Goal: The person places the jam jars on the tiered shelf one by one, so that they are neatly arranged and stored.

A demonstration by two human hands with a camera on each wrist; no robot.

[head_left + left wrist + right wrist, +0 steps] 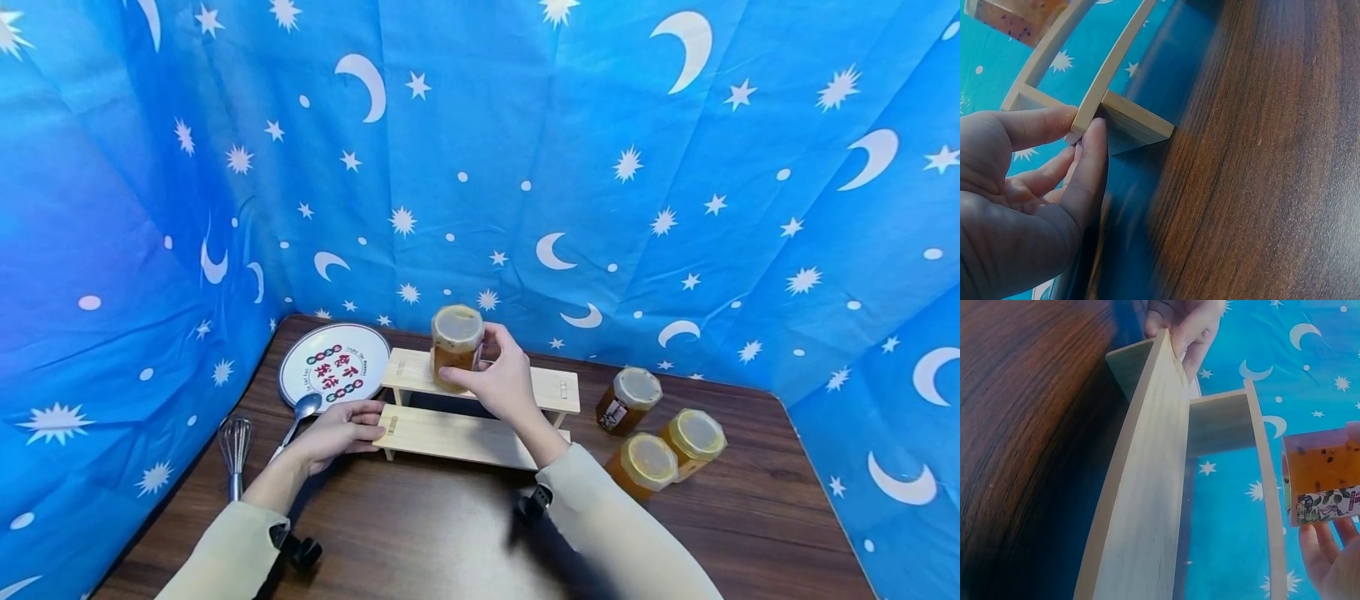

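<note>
My right hand (504,379) grips a lidded jar (457,333) of amber contents with dark specks, fingers and thumb round its sides. The jar is upright, close over the upper board of a two-step wooden rack (457,437). In the right wrist view, the jar's patterned label (1329,505) faces the camera. My left hand (337,437) pinches the left end of the rack's lower board (1110,69), thumb on one face and fingers on the other.
Three more jars stand to the right of the rack: a darker one (630,400) and two golden ones, one in front (642,467) and one behind (693,443). At the left lie a printed plate (300,367), a spoon (306,408) and a whisk (236,450). A blue curtain (480,150) hangs behind.
</note>
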